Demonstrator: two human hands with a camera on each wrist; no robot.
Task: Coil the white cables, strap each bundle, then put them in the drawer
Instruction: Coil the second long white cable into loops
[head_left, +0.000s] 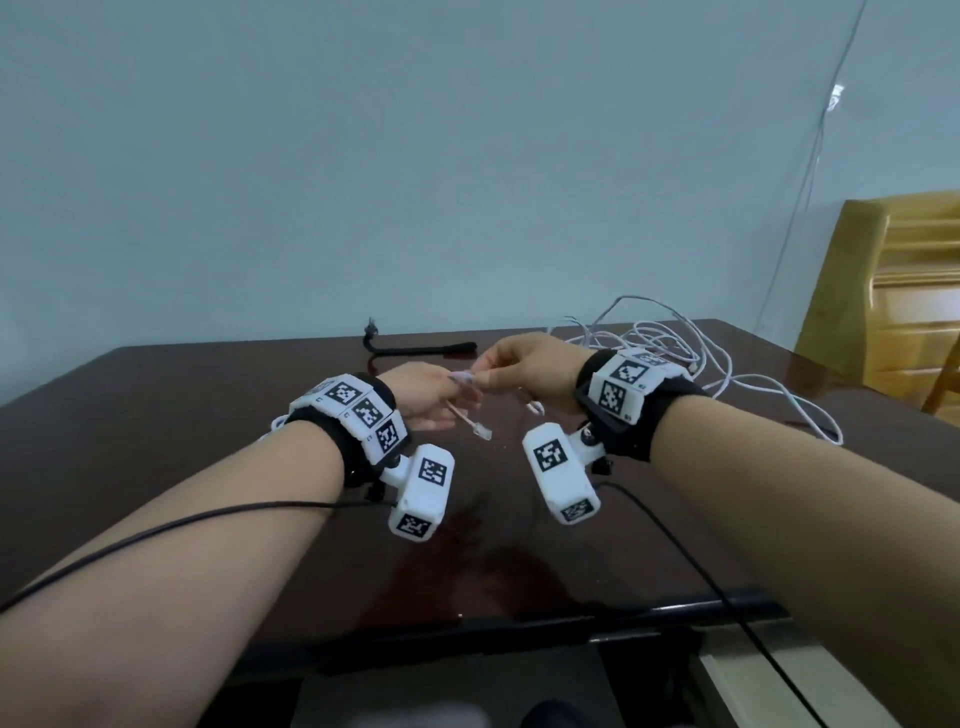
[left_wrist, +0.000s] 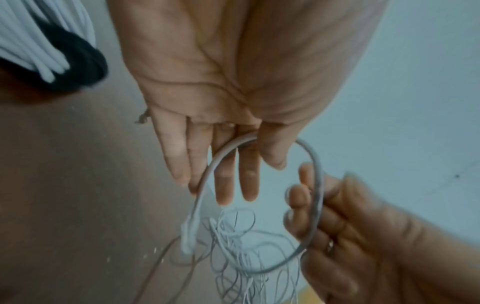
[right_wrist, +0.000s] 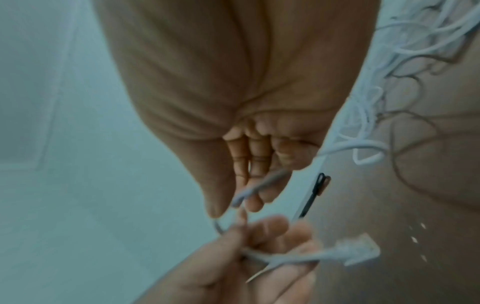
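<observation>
**Both hands form a loop near the plug end of a white cable**

Above the dark glossy wooden table (head_left: 208, 415), the left hand (head_left: 431, 400) pins the thin white cable (left_wrist: 315, 185) between thumb and nearly straight fingers (left_wrist: 226, 181); the clear plastic plug (head_left: 482, 430) hangs just below. The right hand (head_left: 530, 371) pinches the same cable with curled fingers (left_wrist: 298, 195), and a single loop spans the two hands. The loose tangle of white cable (head_left: 670, 343) lies on the table's far right. A black strap (head_left: 421, 349) lies near the far edge. A strapped white bundle (left_wrist: 39, 45) shows in the left wrist view.
</observation>
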